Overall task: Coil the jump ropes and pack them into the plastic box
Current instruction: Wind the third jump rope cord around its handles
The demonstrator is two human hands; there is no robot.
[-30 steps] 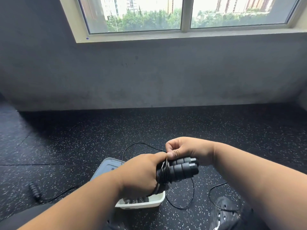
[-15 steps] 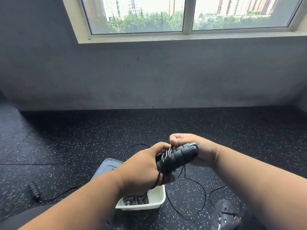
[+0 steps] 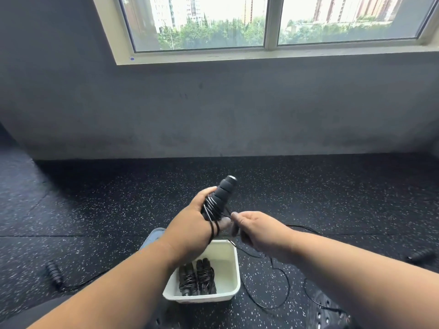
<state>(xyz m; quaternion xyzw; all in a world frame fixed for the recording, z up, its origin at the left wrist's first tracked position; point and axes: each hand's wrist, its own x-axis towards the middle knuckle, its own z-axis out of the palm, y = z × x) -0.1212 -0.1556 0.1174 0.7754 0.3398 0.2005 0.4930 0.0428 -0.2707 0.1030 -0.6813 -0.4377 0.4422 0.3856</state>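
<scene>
My left hand [image 3: 190,224] grips the black jump rope handles [image 3: 224,193], which point up and away, with several turns of thin black cord wound round them. Just to the right, my right hand [image 3: 257,230] pinches the loose cord [image 3: 282,279], which trails down to the floor. Below both hands stands the white plastic box [image 3: 231,276], and a coiled black jump rope [image 3: 197,277] lies inside it.
The box lid [image 3: 152,237] lies behind the box on the speckled black floor. Another rope's handle [image 3: 54,273] rests at the left, and one more handle [image 3: 420,255] at the far right. A black shoe [image 3: 327,312] shows at the bottom right. A grey wall stands ahead.
The handles have tipped from lying sideways to pointing up and away. My right hand has let go of the handles and dropped lower right, pulling the cord. More of the box shows.
</scene>
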